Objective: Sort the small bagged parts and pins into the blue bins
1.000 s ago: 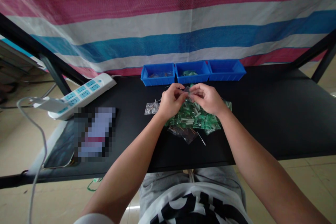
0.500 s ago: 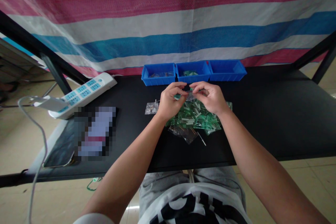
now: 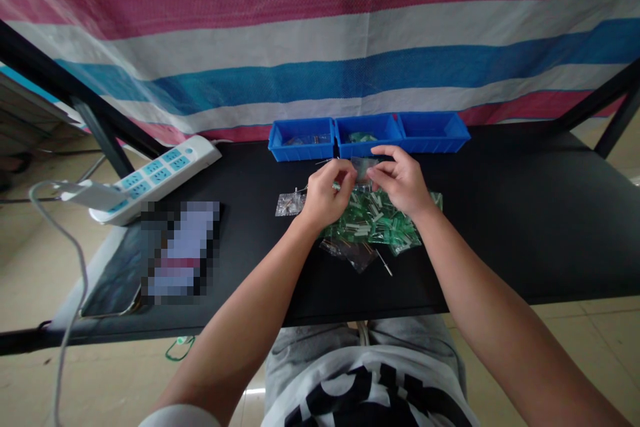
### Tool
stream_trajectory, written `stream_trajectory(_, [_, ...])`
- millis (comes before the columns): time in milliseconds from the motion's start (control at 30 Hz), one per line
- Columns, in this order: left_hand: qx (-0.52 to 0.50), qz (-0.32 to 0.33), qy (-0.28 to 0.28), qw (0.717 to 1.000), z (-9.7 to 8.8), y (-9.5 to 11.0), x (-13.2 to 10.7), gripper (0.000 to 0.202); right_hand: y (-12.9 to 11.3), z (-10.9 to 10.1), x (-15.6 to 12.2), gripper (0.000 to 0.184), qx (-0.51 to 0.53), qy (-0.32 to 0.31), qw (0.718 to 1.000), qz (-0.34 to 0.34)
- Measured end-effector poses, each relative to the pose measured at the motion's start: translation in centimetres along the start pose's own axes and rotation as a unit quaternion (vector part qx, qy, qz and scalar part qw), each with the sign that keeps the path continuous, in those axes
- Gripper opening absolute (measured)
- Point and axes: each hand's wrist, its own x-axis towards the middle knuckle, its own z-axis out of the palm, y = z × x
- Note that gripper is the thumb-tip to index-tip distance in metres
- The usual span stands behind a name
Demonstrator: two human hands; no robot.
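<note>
The right hand has lifted its forefinger, its hold on anything unclear; above a black table and a heap of green packets, the left hand pinches a clear bag between both hands.

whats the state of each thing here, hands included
left hand: pinching clear bag
right hand: at bag's edge, grip unclear
clear bag: held, contents unclear
green bags: piled, filled
left blue bin: partly filled
middle blue bin: partly filled
silvery rod: lying loose
power strip: white plug inserted
</note>
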Motion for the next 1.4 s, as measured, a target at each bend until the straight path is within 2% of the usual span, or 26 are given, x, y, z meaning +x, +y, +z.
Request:
stream_trajectory(67, [0.038, 0.007, -0.011, 0.999, -0.2, 0.0, 0.2, 0.015, 0.0, 0.1, 0.1, 0.052, 0.004, 0.014, 1.0, 0.008])
stream_trajectory(200, [0.112, -0.027, -0.011, 0.993, -0.7, -0.8, 1.1, 0.036, 0.3, 0.2, 0.2, 0.044, 0.003, 0.04, 0.999, 0.024])
stream_trajectory(300, [0.207, -0.052, -0.017, 0.977, -1.3, -2.0, 1.8, 0.057, 0.7, 0.2, 0.2, 0.039, -0.006, 0.037, 0.999, 0.021])
stream_trajectory(400, [0.28, -0.106, -0.009, 0.954, -1.9, -3.3, 2.3, 0.068, 0.8, 0.3, 0.1, 0.037, -0.033, 0.019, 0.999, 0.012])
stream_trajectory(567, [0.316, -0.171, -0.037, 0.933, -2.6, -5.0, 2.4, 0.078, 0.6, 0.3, -0.1, 0.031, -0.071, -0.002, 0.997, 0.001])
stream_trajectory(800, [0.338, -0.205, -0.038, 0.918, -2.8, -4.5, 2.4, 0.076, 0.3, 0.4, -0.4, 0.023, -0.15, -0.016, 0.988, -0.014])
stream_trajectory(933, [0.318, -0.187, -0.027, 0.929, -2.8, -4.2, 2.2, 0.071, 0.0, 0.4, -0.4, 0.02, -0.224, -0.041, 0.973, -0.045])
stream_trajectory(1067, [0.297, -0.146, -0.045, 0.942, -2.5, -3.5, 1.7, 0.061, 0.4, 0.3, -0.5, 0.03, -0.316, -0.111, 0.934, -0.125])
stream_trajectory(1167, [0.276, -0.109, -0.102, 0.95, -1.9, -2.8, 1.4, 0.046, 1.1, 0.5, -0.5, 0.035, -0.359, -0.155, 0.911, -0.13])
stream_trajectory(1300, [0.225, -0.033, -0.226, 0.947, -1.2, -2.2, 1.2, 0.032, 1.6, 0.5, -0.4, 0.028, -0.368, -0.171, 0.906, -0.122])
stream_trajectory(1400, [0.221, 0.0, -0.247, 0.944, -0.9, -2.0, 1.1, 0.029, 1.3, 0.5, -0.4, 0.024, -0.361, -0.169, 0.909, -0.117])
